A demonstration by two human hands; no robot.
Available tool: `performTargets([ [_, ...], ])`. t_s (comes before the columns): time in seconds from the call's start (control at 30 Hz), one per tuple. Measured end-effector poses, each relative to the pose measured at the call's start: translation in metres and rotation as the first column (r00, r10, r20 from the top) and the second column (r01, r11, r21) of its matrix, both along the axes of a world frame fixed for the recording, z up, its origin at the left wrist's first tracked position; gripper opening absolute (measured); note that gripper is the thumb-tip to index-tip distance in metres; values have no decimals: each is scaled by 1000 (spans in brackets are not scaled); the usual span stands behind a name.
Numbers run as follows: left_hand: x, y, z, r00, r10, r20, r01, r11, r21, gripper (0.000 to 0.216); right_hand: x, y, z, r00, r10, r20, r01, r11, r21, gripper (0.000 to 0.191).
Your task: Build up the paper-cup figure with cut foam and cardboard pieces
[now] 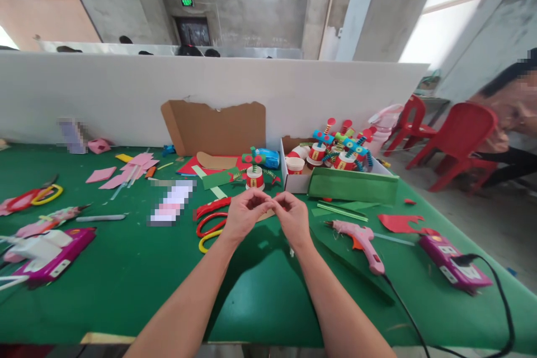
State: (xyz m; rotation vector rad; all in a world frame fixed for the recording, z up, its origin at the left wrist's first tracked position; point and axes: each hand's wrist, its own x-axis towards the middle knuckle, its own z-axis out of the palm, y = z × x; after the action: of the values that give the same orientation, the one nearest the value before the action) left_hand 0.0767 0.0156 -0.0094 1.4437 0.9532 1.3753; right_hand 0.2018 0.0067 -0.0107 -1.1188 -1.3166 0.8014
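Observation:
My left hand [242, 213] and my right hand [293, 217] meet above the green table [126, 285], fingertips pinched together on something small that I cannot make out; a bit of red shows between them. Just beyond the hands stands a red and white paper cup figure [254, 177] with green folded arms. Red and yellow scissors [210, 222] lie right beside my left hand. A pink glue gun [361, 239] lies to the right of my right hand, its cord running off the table's front edge.
A white box [298, 182] holds several finished cup figures, with green sheets [352, 185] leaning on it. Purple power strips [455, 263] [54, 260] lie at both sides. Paper scraps, a cardboard piece [218, 127] and a white partition stand behind. A person sits on red chairs at far right.

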Motion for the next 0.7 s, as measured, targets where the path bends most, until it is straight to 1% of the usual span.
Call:
performTargets([
  [0.1,2,0,0,999,40,9,-40,999,-7,25,0,1,-2,1000,-4,21,4,1000,-14,27],
  [0.2,3,1,1,998,54,36,-52,997,-51,25,0,2,-4,999,-9,36,9,1000,-21,27],
  [0.27,3,2,2,997,29,73,-21,994,-109,25,-1,2,-5,999,-6,44,7,1000,-26,27],
  [0.33,2,3,3,991,-24,128,48,980,-192,27,-1,3,-7,999,6,39,-4,999,-40,28],
  [0.4,-2,4,6,983,-82,163,126,951,-282,28,0,5,-8,1000,28,11,-27,998,-60,30],
  [0.47,-6,5,11,978,-128,162,178,922,-344,26,1,8,-10,999,46,-29,-47,997,-68,30],
  [0.57,-11,6,19,976,-168,140,210,901,-380,26,3,11,-13,997,48,-65,-53,996,-66,30],
  [0.7,-12,6,26,980,-172,105,199,900,-389,28,4,11,-13,999,31,-24,-32,998,-50,27],
])
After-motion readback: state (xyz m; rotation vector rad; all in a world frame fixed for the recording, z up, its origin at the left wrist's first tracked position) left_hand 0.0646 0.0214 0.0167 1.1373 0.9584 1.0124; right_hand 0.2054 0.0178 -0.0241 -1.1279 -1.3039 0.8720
